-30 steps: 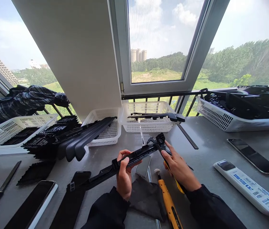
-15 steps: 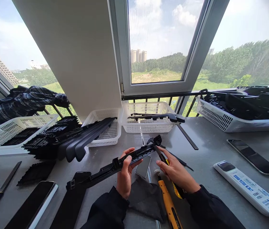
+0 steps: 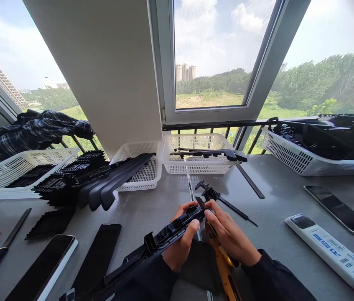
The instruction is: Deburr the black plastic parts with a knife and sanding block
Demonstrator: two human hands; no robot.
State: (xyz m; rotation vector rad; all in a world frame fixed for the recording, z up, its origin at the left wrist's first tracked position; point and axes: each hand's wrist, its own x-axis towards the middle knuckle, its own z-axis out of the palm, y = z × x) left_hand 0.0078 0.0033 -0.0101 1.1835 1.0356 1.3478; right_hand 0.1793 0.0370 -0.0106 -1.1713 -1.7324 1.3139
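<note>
My left hand (image 3: 181,244) is closed around a long, black moulded plastic part (image 3: 161,240), which slants from the lower left up to the middle. In my right hand (image 3: 231,234) is a utility knife (image 3: 200,203) with a dark blade, a bit of its yellow handle showing below the palm. The blade lies at the part's upper end, where the fingers of both hands come close together; whether it touches is hard to tell. Beneath the hands are an orange-handled tool (image 3: 225,274) and a dark cloth (image 3: 198,263). Just beyond them lies a black caliper (image 3: 211,193).
White baskets (image 3: 139,185) line the window side, some holding black parts. Long black parts (image 3: 117,179) and ribbed black pieces (image 3: 51,221) lie at left, near phones (image 3: 100,251) and a yellow-black knife (image 3: 10,234). A white device (image 3: 330,251) and another phone (image 3: 336,209) are at right.
The long part has come nearer to me and lower, its left end dropping towards the bottom edge. My left hand has shifted right, closer to my right hand, and the caliper is now more visible.
</note>
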